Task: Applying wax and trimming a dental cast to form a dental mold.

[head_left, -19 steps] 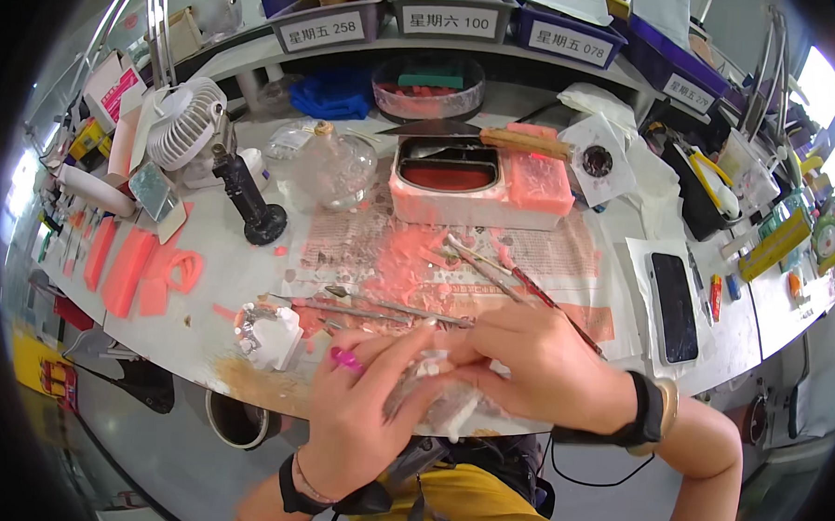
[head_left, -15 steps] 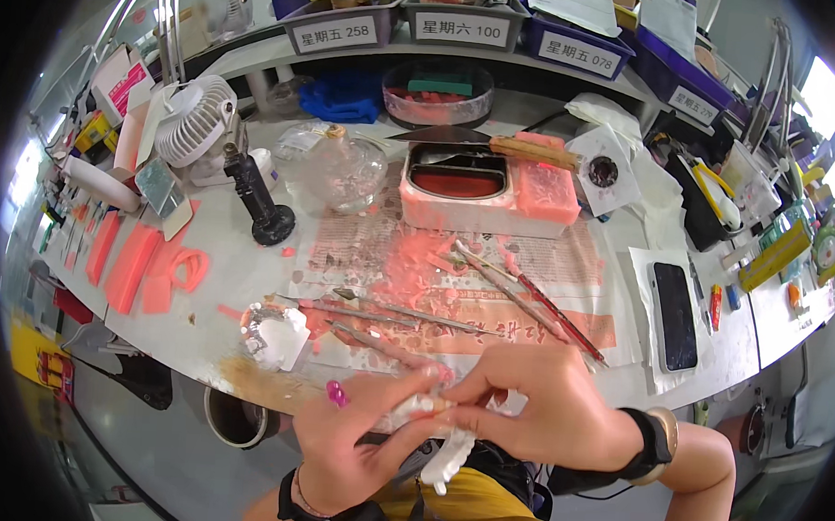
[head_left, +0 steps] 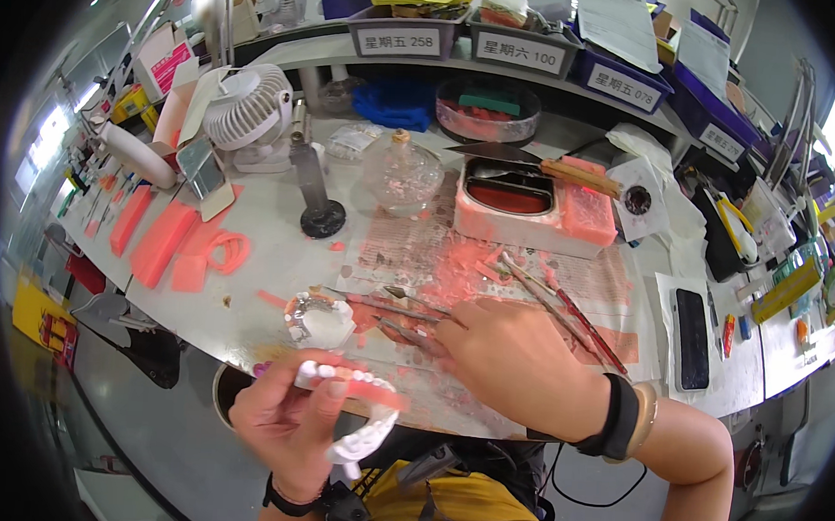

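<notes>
One dental model juts rightward from the left hand, which pinches it.

A white dental model — horseshoe-shaped, pink-banded — sits tilted in the left grip.

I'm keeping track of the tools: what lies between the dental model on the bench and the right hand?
The head view shows slender tools lying between the bench-top dental model and the right hand.

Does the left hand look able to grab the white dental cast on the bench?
Probably not: the left hand holds the toothed model, though nothing appears to cover the white dental cast.
</notes>
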### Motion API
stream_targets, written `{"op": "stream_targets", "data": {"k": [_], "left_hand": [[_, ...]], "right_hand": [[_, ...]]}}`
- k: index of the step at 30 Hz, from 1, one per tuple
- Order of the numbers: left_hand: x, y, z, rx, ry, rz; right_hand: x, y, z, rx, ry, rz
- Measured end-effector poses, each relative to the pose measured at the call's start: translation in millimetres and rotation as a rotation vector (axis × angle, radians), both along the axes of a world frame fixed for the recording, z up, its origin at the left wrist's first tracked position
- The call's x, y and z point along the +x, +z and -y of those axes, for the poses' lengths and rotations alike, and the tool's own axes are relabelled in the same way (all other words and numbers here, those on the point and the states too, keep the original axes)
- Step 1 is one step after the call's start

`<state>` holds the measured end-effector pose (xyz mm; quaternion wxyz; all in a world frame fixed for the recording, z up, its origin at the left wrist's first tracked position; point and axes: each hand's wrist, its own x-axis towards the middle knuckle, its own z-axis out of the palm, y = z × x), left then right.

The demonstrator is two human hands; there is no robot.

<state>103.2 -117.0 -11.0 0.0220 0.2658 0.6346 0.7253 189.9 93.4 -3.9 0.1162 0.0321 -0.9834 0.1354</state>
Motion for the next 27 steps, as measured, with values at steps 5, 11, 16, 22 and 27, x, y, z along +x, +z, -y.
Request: {"op": "stream_targets", "data": {"k": [5,11,16,22,27], "left_hand": [[-0.6,3.3,-3.4,-0.013,-0.117,0.103],[-9.2,-0.9,-3.5,-0.032,-0.179,0.193],[-18.4,-10.7,-9.2,0.105,-0.344,0.432],[-14.6,-2.7,-5.8,0.054,-0.361,0.445],[-5.7,-5.5,-6.5,0.09,-0.336,0.373]], "right_hand": [[1.5,12.1,-1.4,0.137,0.006,0.042],[22.0,55.6,-9.8,-0.376,-0.247,-0.151],[12.7,50.2,-13.4,-0.427,-0.317,-0.027],[-14.1,35.0,-39.6,0.244,-0.111,-0.122],[-72.4,63.9,-58.2,-0.789,-0.234,-0.43]]}}
